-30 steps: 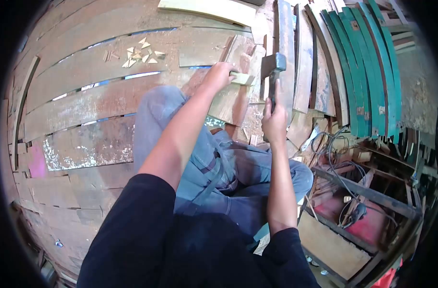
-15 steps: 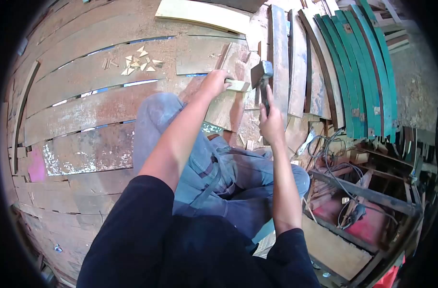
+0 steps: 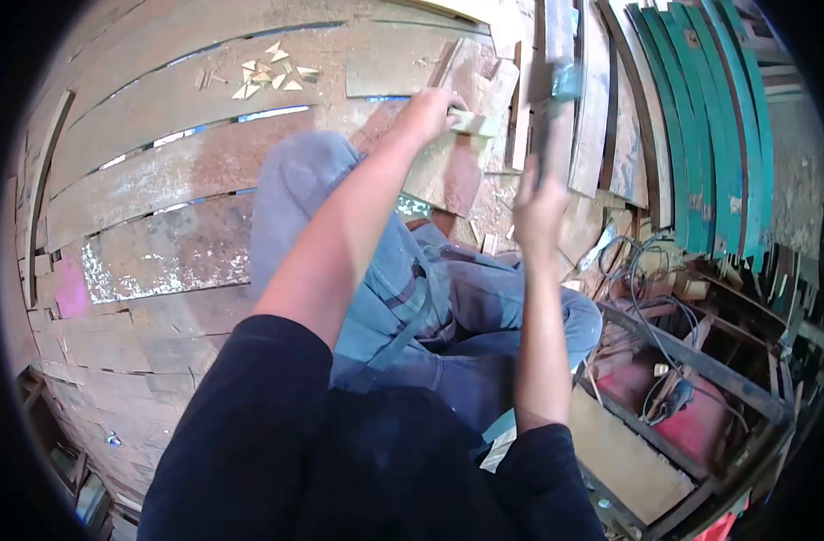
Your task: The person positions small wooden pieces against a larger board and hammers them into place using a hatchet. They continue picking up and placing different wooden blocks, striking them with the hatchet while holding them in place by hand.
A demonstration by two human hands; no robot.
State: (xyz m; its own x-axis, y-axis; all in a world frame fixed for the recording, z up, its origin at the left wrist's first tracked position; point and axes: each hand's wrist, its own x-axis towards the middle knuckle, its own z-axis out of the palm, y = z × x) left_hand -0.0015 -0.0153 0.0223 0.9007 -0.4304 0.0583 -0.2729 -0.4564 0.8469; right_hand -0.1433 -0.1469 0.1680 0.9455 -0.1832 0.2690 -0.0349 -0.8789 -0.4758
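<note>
My left hand [image 3: 427,117] is closed around one end of a small pale wooden block [image 3: 475,124]. The block's other end points right, over a worn wooden board [image 3: 459,176] on the floor. To the right, my right hand [image 3: 540,215] grips the handle of a hammer. The hammer's head [image 3: 563,81] is blurred by motion and stands apart from the block, above long planks. Left of my left hand lies a loose group of small triangular wood pieces [image 3: 276,72].
Long green slats [image 3: 700,135] lie at the upper right beside bare planks [image 3: 595,99]. Tangled cables [image 3: 642,270] and a dark open frame [image 3: 700,356] are at the lower right. My bent legs [image 3: 313,180] rest on the plank floor [image 3: 159,203], which has gaps.
The hammer has swung right, away from the block, with my right hand. The left hand keeps its hold on the block. The whole view has shifted slightly.
</note>
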